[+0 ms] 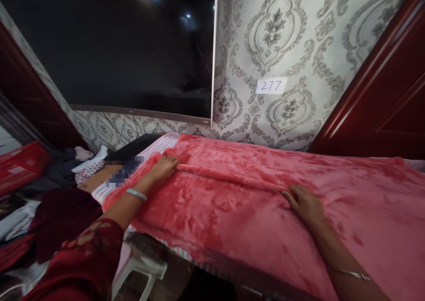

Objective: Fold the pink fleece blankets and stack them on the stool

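A pink-red plush blanket (229, 221) lies spread over a long table or bench, with a raised fold running across its middle. My left hand (165, 166) is at the left end of this fold, its fingers curled down on the plush. At the other end of the ridge, my right hand (303, 202) grips the cloth between thumb and fingers. The fingertips of both hands are partly hidden in the pile. Beneath the blanket, a striped cloth (159, 145) shows along the left edge.
Behind the blanket, a large dark television (133, 48) hangs near patterned wallpaper bearing a paper label (271, 85). Piled clothes (63, 217) and a red box (23, 166) are at left. A white plastic stool (142, 265) stands below. A dark red wooden door (381, 84) is at right.
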A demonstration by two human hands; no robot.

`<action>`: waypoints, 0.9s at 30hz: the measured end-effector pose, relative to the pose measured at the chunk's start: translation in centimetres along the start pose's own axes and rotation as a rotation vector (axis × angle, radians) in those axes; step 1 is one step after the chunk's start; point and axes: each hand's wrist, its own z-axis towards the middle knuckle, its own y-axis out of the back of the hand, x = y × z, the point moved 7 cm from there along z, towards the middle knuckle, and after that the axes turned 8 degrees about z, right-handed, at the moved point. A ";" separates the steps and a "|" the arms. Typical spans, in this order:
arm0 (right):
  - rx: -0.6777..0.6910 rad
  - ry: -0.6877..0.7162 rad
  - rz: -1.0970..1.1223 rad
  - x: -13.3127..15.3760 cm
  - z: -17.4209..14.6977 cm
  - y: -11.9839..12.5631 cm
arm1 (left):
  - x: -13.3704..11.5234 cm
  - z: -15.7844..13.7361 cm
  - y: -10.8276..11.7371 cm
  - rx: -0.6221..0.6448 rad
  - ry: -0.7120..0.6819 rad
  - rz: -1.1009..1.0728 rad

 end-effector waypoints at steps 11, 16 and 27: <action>-0.016 -0.096 0.041 -0.6 -0.5 2.8 | 2.7 -1.9 5.0 -0.180 0.221 0.053; -0.209 -0.175 0.038 0.2 -0.4 5.9 | 2.3 -3.4 9.4 -0.264 0.282 0.188; -0.507 -0.276 -0.160 2.6 0.7 17.9 | 0.9 -7.1 22.6 -0.464 0.410 0.346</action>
